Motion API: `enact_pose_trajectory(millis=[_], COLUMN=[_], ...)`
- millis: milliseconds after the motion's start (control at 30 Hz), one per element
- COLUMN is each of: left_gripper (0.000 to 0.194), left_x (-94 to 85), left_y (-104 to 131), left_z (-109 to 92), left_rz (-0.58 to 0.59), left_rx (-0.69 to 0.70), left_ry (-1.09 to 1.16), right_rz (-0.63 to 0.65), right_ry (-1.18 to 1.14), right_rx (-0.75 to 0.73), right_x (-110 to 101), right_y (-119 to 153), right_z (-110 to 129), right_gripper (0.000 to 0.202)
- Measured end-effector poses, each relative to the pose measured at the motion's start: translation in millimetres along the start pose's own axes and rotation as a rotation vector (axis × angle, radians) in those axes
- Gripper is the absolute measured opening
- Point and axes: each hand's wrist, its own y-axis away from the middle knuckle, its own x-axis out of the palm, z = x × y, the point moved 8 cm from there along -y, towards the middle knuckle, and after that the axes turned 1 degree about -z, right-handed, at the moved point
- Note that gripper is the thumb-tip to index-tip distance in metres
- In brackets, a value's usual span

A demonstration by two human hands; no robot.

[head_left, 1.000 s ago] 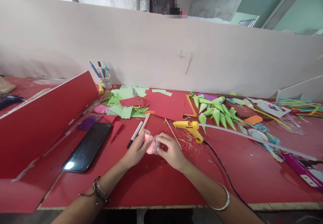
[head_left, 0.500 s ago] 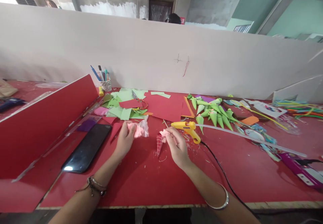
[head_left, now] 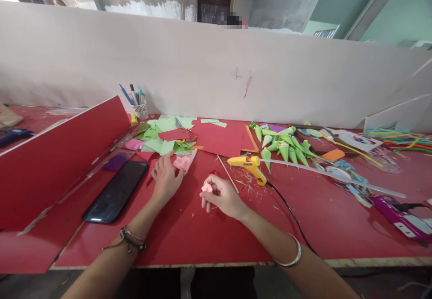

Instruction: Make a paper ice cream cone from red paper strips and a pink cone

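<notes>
A small lump of pink soft clay (head_left: 207,188) is pinched between the thumb and fingers of my right hand (head_left: 224,198), above the middle of the table. A bit of red shows just behind these fingers; whether it is the red checked cone seen before, I cannot make out. My left hand (head_left: 167,176) has its fingers spread beside a clear plastic bag of pink clay (head_left: 182,162), which lies on the table with my thumb at its edge. Close to my right hand are a thin wooden stick (head_left: 228,174) and a yellow glue gun (head_left: 248,166) with a long glue stick.
Green paper cones (head_left: 283,146) are heaped at the back right. A black phone (head_left: 116,193) lies left, beside a standing red board (head_left: 64,159). Green paper scraps (head_left: 162,133), red sheets (head_left: 219,137) and a pen cup (head_left: 140,110) line the back. A purple power strip (head_left: 401,220) sits right.
My left hand has loosened from the clay bag, now on the table. My right hand has moved left and nearer with the pink lump; the red checked cone no longer shows plainly.
</notes>
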Motion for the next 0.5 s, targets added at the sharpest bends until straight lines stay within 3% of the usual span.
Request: enact_pose_trajectory(millis=[100,267,433,500], left_gripper=[0.05,0.039,0.03,0.028], left_x=[-5.1,-5.8,-1.8,0.9], left_y=[4,11,18,22], left_z=[-13,-30,-46,-52], left_rz=[-0.039,-0.02,0.035,0.07], left_rx=[0.096,0.205,0.363,0.45], left_ry=[-0.102,-0.095,0.02,0.071], right_rz=[0.026,-0.158,-0.322,-0.38], right_ry=[0.178,0.377,0.411,0.447], right_rx=[-0.056,-0.238,-0.3,-0.354], right_x=[3,-14,-29,-31], right_y=[4,9,10,12], right_z=[3,16,23,31], right_gripper=[0.021,0.036,0.019,0.023])
